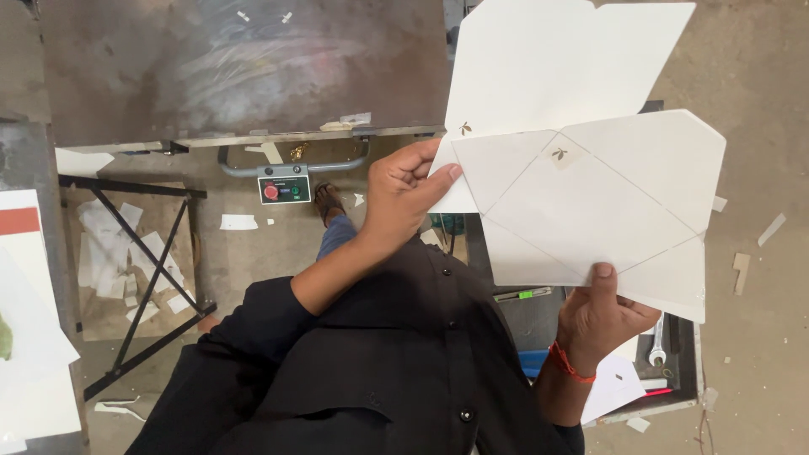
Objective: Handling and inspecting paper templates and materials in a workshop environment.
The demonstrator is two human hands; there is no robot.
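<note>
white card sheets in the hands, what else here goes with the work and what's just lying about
In hand:
white card sheets
left hand
right hand

Lying about:
paper scraps on floor
spanner
red-button switch box
metal table

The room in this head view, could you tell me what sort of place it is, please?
Probably a paper or packaging workshop: a steel machine bed with a push-button control box, offcuts on the concrete floor, and die-cut creased sheets held in both hands.

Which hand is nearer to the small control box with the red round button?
Left. The left hand grips the white cut card sheets just right of the control box; the right hand holds their lower edge, much farther right.
</note>
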